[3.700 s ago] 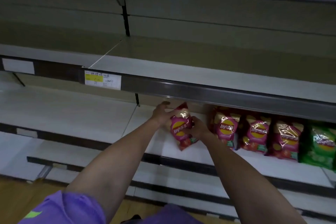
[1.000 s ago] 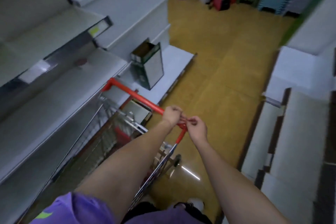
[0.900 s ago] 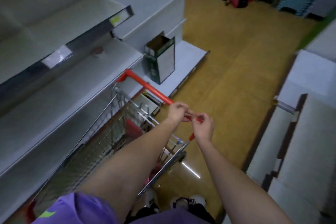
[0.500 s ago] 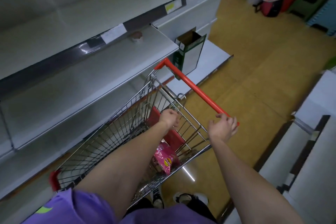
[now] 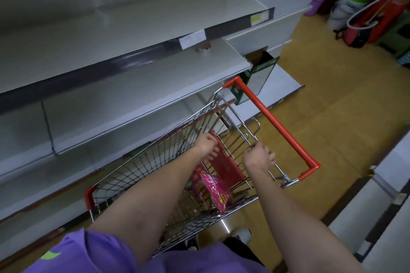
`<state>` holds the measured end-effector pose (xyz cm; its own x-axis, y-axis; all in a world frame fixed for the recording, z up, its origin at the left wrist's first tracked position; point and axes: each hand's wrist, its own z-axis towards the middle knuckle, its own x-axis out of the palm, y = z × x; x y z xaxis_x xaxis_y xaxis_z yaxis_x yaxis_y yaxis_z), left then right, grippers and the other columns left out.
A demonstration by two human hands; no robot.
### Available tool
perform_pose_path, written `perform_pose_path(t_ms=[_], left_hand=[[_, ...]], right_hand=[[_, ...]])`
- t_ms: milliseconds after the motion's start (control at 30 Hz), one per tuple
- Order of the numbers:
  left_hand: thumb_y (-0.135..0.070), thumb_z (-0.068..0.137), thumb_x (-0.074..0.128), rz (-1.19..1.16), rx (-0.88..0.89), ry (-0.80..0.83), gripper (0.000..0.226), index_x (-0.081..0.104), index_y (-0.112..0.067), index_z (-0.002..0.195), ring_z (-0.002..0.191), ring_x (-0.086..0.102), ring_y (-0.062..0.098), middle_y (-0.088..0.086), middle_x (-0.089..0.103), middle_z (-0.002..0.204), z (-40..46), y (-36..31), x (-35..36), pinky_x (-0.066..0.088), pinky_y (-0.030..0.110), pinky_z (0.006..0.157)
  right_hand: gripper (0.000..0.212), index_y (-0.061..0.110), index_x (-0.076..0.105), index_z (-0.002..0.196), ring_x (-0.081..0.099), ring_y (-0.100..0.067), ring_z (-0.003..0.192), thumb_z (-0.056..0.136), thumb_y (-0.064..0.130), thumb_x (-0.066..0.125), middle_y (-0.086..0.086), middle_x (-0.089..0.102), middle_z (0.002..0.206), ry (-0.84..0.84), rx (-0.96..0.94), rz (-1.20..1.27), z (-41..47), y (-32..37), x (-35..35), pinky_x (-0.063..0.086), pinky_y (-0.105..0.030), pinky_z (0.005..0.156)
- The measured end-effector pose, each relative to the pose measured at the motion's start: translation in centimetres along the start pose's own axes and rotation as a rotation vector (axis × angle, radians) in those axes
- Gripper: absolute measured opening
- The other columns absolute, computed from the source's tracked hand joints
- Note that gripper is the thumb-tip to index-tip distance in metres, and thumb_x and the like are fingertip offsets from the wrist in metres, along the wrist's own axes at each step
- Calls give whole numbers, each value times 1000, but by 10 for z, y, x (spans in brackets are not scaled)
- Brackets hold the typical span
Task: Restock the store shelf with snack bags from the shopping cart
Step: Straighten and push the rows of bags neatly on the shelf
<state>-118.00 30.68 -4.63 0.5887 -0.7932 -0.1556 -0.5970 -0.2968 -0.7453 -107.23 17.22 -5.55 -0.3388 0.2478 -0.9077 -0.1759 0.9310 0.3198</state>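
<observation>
A pink snack bag [image 5: 214,190] lies in the shopping cart [image 5: 142,168], light, puffy and crinkly, likely slippery; best pinched at a sealed edge. The left hand [image 5: 207,145] hovers above it, fingers loosely curled, empty. The right hand [image 5: 258,157], off the red handle [image 5: 275,126] it held moments ago, now grips the wire seat frame.

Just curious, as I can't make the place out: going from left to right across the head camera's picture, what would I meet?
Store shelf → left hand → right hand → cart's red handle → bags and buckets on the floor far right.
</observation>
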Motion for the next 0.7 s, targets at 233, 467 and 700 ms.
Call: perform_pose_path(t_ms=[233, 467, 700], left_hand=[[-12, 106, 44, -107, -67, -109, 12, 56, -11, 107, 62, 61, 21, 8, 65, 81, -5, 35, -66, 52, 32, 55], [-12, 105, 42, -219, -111, -223, 14, 54, -17, 102, 56, 60, 19, 7, 64, 76, -23, 65, -112, 48, 24, 45], [-11, 105, 43, -322, -162, -321, 17, 56, -12, 116, 79, 67, 23, 14, 68, 100, -33, 111, -142, 58, 31, 67]], right_hand=[[39, 8, 60, 124, 58, -36, 115, 87, 19, 63, -17, 61, 125, 153, -160, 67, -14, 54, 26, 51, -42, 99], [26, 9, 64, 114, 66, -28, 98, 89, 17, 65, -9, 67, 109, 360, -425, 26, -62, 123, 70, 55, -35, 85], [27, 13, 59, 116, 69, -26, 86, 90, 16, 65, -7, 65, 107, 449, -480, -72, -81, 123, 97, 61, -46, 77]])
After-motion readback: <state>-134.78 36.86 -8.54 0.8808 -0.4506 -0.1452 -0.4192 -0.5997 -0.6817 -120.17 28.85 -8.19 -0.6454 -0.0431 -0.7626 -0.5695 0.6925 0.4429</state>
